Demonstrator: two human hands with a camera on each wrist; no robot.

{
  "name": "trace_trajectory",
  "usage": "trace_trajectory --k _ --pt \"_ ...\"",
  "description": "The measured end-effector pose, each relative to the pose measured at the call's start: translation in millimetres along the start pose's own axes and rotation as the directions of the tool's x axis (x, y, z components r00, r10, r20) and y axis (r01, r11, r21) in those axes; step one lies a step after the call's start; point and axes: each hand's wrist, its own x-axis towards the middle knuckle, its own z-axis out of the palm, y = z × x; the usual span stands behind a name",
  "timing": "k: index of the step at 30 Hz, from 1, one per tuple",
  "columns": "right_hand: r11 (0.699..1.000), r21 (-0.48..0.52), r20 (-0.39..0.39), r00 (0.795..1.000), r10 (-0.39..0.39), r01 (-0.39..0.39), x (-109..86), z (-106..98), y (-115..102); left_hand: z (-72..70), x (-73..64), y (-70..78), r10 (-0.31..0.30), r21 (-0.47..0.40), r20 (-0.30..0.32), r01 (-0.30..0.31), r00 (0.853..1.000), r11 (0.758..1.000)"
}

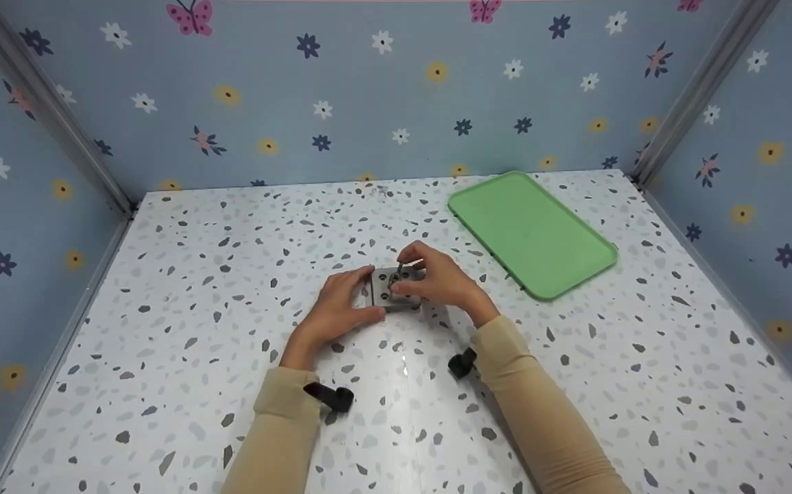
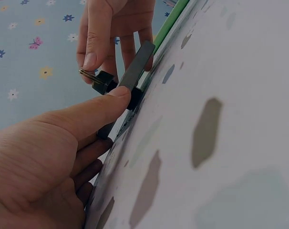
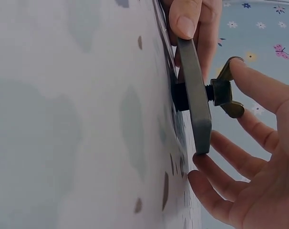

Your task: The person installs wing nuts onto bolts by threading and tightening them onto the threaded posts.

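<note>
A small grey metal plate (image 3: 197, 102) with several holes lies low over the table near its middle. My left hand (image 1: 334, 312) grips its left end, thumb at the near corner and fingertip at the far one. A wing nut (image 3: 222, 92) with brass-toned wings stands on the plate's upper face, some dark thread showing between them. My right hand (image 1: 437, 278) pinches its wings between thumb and index finger, while other fingertips lie close to the plate's edge. Beneath the plate, a dark block-like end (image 3: 181, 98) shows in the right wrist view.
A green tray (image 1: 533, 233) lies on the speckled white table (image 1: 183, 309) at the back right, beyond my right hand. Blue flower-patterned walls (image 1: 368, 82) enclose the table at the back and both sides.
</note>
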Motion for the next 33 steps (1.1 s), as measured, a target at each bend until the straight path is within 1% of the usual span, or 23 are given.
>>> trace_trajectory --k 10,16,25,33 --pt "0.999 -0.007 -0.043 0.998 0.048 -0.048 -1.1 6 -4 0.3 -1.6 1.1 -0.006 -0.007 0.001 0.006 1.000 1.000" --pt "0.997 0.003 -0.071 0.994 0.079 -0.079 -1.2 8 -6 0.0 -1.6 1.7 -0.026 -0.007 0.003 0.026 1.000 1.000" --pt "0.990 -0.031 -0.099 0.986 0.136 -0.140 -1.4 10 -10 0.5 -0.9 1.9 -0.018 -0.005 0.004 0.018 1.000 1.000" --pt "0.986 -0.037 -0.127 0.979 0.157 -0.163 -0.3 13 -10 0.8 0.1 0.9 -0.024 0.005 0.001 0.024 1.000 1.000"
